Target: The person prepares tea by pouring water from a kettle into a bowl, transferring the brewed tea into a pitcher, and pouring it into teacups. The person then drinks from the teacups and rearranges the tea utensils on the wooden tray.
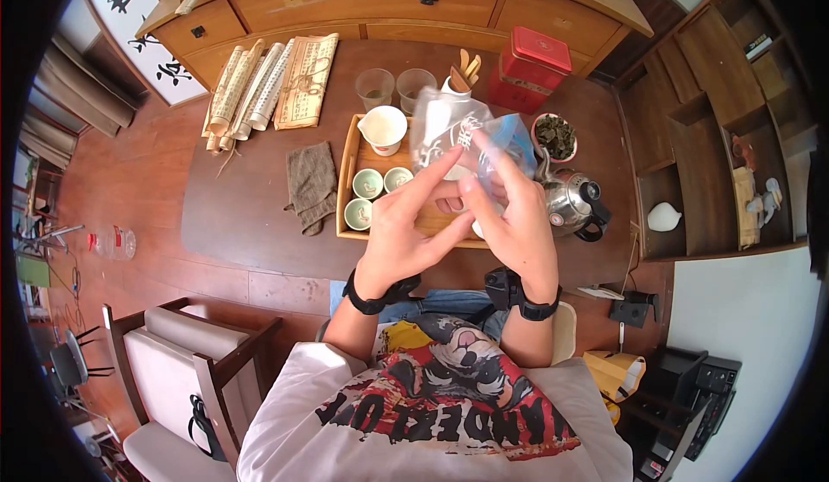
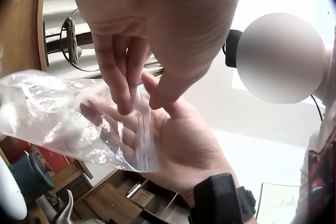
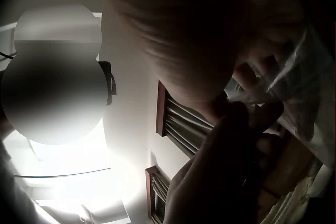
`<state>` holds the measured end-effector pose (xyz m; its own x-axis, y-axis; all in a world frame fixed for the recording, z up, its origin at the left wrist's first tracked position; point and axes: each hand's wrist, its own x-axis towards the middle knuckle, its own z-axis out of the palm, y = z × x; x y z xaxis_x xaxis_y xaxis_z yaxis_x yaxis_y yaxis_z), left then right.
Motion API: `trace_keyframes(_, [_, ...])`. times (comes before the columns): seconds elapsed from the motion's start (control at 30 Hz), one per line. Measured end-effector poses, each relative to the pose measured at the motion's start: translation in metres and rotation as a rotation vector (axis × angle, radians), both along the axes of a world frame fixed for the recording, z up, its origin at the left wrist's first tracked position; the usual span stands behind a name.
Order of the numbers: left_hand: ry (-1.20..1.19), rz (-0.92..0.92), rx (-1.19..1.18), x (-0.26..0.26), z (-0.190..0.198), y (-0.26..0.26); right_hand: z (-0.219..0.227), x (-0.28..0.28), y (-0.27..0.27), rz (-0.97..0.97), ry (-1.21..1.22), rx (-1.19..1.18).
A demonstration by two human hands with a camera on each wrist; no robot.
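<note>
The left hand (image 1: 397, 232) and the right hand (image 1: 522, 223) both pinch the edge of a thin, see-through plastic bag with white writing (image 1: 439, 132), held up over the light brown wooden tray (image 1: 347, 171) on the dark brown table (image 1: 255, 210). The fingertips seem to be busy working at the bag's edge, and it is hard to tell if the two sides have come apart. The next move looks like it needs a soft, steady grip from both hands, so the thin plastic does not slip or rip.
</note>
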<state>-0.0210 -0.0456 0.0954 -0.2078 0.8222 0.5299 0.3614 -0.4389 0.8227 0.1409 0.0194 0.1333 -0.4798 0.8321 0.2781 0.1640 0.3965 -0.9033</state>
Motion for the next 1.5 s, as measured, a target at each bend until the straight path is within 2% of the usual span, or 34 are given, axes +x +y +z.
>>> trace_keyframes(0.03, [-0.049,-0.045,0.023,-0.003,0.0,-0.001,-0.001,0.001,0.005,-0.022,-0.08,0.112])
trace_keyframes(0.07, [-0.098,-0.09,0.046,-0.007,-0.002,-0.002,0.0,0.001,0.004,-0.023,-0.081,0.116])
trace_keyframes(0.13, [-0.065,-0.068,0.065,-0.018,-0.017,-0.001,0.003,0.001,0.002,0.01,-0.038,-0.071])
trace_keyframes(0.2, [-0.145,0.411,0.118,-0.023,-0.035,0.004,0.007,-0.001,0.0,0.048,-0.03,-0.028])
trace_keyframes(0.23, [-0.146,0.412,0.119,-0.026,-0.04,0.006,0.008,-0.002,0.0,0.085,-0.022,0.01])
trace_keyframes(0.3, [-0.363,0.494,0.034,-0.035,-0.046,0.01,0.016,-0.003,0.0,0.141,-0.049,-0.011])
trace_keyframes(0.33, [-0.365,0.495,0.038,-0.044,-0.053,0.009,0.019,-0.005,0.001,0.199,-0.076,-0.034])
trace_keyframes(0.4, [-0.679,0.111,-0.212,-0.062,-0.065,0.005,0.023,-0.014,0.001,0.226,-0.054,-0.049])
trace_keyframes(0.43, [-0.876,0.038,-0.283,-0.057,-0.058,0.006,0.024,-0.02,0.002,0.25,-0.031,-0.068])
trace_keyframes(0.47, [-0.878,0.039,-0.277,-0.056,-0.06,0.006,0.024,-0.025,0.004,0.254,-0.034,-0.064])
trace_keyframes(0.53, [-1.178,-0.091,-0.219,-0.055,-0.068,0.01,0.023,-0.035,0.01,0.285,-0.066,-0.041])
trace_keyframes(0.6, [-1.178,-0.088,-0.179,-0.055,-0.077,0.011,0.025,-0.041,0.013,0.288,-0.062,-0.022])
trace_keyframes(0.67, [-1.108,-0.026,-0.128,-0.057,-0.089,0.014,0.027,-0.043,0.019,0.319,-0.222,0.268])
trace_keyframes(0.8, [-1.151,0.011,-0.088,-0.068,-0.104,0.016,0.041,-0.034,0.03,0.406,-0.188,0.147])
trace_keyframes(0.83, [-1.228,0.094,-0.072,-0.064,-0.098,0.019,0.036,-0.029,0.04,0.391,-0.1,0.098])
trace_keyframes(0.87, [-1.234,0.094,-0.065,-0.066,-0.099,0.018,0.039,-0.027,0.048,0.375,-0.012,0.048])
trace_keyframes(0.93, [-1.29,0.08,-0.093,-0.073,-0.104,0.014,0.051,-0.02,0.063,0.211,-0.041,-0.039])
trace_keyframes(1.0, [-1.306,0.113,-0.119,-0.072,-0.099,0.012,0.05,-0.018,0.092,-0.027,-0.126,0.02])
trace_keyframes(1.07, [-1.339,-0.006,-0.056,-0.079,-0.115,0.011,0.031,-0.014,0.129,-0.228,-0.299,0.141])
trace_keyframes(1.1, [-1.342,-0.008,-0.054,-0.08,-0.12,0.011,0.015,-0.012,0.152,-0.229,-0.301,0.143])
trace_keyframes(1.17, [-1.351,-0.06,-0.068,-0.081,-0.125,0.01,-0.016,-0.012,0.192,-0.344,-0.587,0.193])
trace_keyframes(1.3, [-1.387,-0.001,-0.085,-0.079,-0.115,0.008,-0.033,-0.034,0.219,-0.315,-0.729,0.083])
trace_keyframes(1.37, [-1.412,-0.098,-0.029,-0.082,-0.12,0.006,-0.038,-0.045,0.222,-0.311,-0.814,0.034])
trace_keyframes(1.5, [-1.445,-0.01,-0.045,-0.085,-0.12,0.004,-0.051,-0.051,0.227,-0.336,-0.804,0.057])
